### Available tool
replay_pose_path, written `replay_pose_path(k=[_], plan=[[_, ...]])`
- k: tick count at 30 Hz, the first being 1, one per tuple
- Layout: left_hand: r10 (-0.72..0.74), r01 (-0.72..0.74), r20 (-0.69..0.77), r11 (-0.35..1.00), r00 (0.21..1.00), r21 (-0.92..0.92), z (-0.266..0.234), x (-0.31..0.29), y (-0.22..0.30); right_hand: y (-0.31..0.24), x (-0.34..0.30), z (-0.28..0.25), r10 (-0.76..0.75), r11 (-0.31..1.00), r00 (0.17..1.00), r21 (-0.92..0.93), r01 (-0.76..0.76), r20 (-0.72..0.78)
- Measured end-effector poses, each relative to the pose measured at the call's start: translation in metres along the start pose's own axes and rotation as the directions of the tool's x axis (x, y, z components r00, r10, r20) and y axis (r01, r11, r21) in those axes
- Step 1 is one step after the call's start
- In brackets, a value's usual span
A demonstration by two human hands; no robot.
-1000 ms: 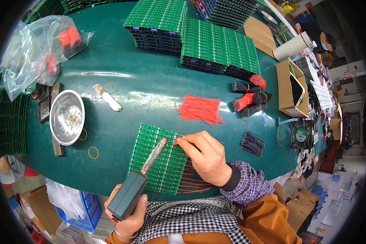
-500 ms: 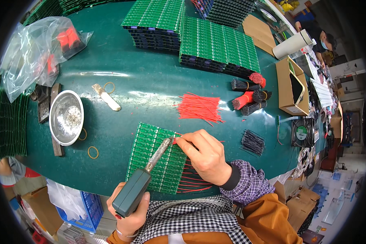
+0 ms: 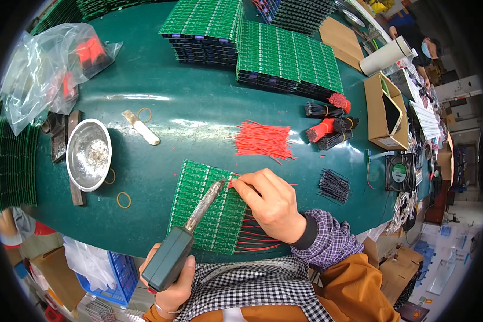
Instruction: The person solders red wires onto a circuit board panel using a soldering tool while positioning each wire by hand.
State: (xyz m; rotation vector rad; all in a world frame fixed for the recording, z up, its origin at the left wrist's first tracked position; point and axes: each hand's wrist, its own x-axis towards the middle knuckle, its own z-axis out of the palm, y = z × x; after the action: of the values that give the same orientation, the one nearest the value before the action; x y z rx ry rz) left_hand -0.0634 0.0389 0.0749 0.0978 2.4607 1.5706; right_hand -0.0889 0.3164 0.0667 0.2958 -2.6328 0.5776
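My left hand (image 3: 180, 290) is wrapped round the dark green handle of a soldering iron (image 3: 169, 260). The iron's metal tip reaches the upper right part of a green circuit board panel (image 3: 206, 188), close to my right fingertips. My right hand (image 3: 273, 206) is closed in a pinch on a red wire (image 3: 231, 183) at the board's right edge. Below that hand, several red and black wires (image 3: 257, 248) stick out from the same edge. A pile of loose red wires (image 3: 263, 140) lies beyond the board, and a smaller pile of black wires (image 3: 334, 185) lies to the right.
Stacked circuit boards (image 3: 290, 56) stand at the back. At the left are a metal bowl (image 3: 88, 155), a plastic bag (image 3: 43, 70) and more boards (image 3: 13, 163). Bundled wires (image 3: 333, 126), a cardboard box (image 3: 383, 115) and a fan (image 3: 400, 173) sit at the right. Another person (image 3: 418, 51) is farther off.
The soldering iron's handle has shifted slightly down and to the left, and its tip a little to the left. My right hand stays at the board's edge with the red wire.
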Motion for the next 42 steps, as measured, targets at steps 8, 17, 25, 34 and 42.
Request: replay_pose_path(k=[8,17,25,34,42], plan=[[0.066,-0.068,-0.056,0.997,0.996,-0.024,0.003,0.001,0.006,-0.001,-0.003,0.003,0.008,1.000,1.000,0.009,-0.008,-0.027],[0.023,-0.027,-0.070,0.998,0.997,-0.062,0.001,-0.005,0.004,-0.005,-0.009,0.002,-0.013,0.997,0.998,0.072,0.017,-0.060],[0.004,-0.006,-0.043,0.999,0.999,-0.048,0.002,-0.004,0.005,-0.004,-0.010,0.005,-0.015,0.998,0.999,0.062,0.017,-0.039],[0.054,-0.054,-0.005,0.999,0.999,-0.007,0.004,0.002,0.007,-0.005,-0.008,0.003,-0.007,0.999,1.000,0.051,0.009,-0.028],[0.051,-0.051,-0.018,0.999,0.999,-0.002,0.003,-0.002,0.003,-0.006,-0.008,0.003,-0.001,0.999,1.000,0.045,0.002,-0.021]])
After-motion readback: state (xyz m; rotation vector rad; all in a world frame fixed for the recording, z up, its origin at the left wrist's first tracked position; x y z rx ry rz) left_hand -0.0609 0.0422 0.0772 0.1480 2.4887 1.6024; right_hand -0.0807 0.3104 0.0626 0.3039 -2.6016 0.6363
